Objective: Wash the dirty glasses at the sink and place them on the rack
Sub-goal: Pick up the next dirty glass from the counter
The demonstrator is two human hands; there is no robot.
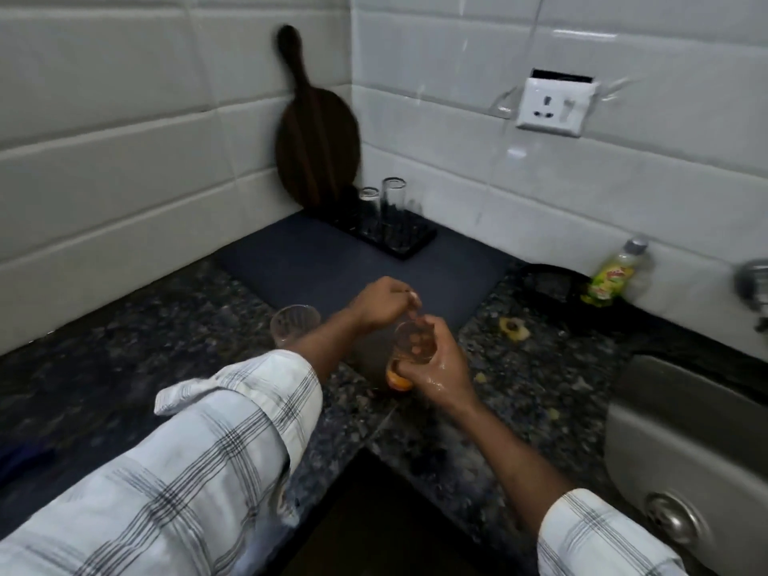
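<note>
1. Below, a speckled dark granite counter (519,388) fills a corner of white-tiled wall (124,160), with a steel sink (685,430) at the right edge.
2. A dark rectangular mat (332,264) lies in the corner and carries a black plastic rack (415,244) holding two upturned clear glasses (392,209).
3. The right hand (440,367), wet, grips a clear drinking glass (415,345) above the counter, near the mat's front corner and well apart from the rack.
4. The left hand (382,303) curls its fingers at that glass's rim; blur hides whether they pinch it.
5. A second clear tumbler (293,328) stands just beside the left forearm.
</note>
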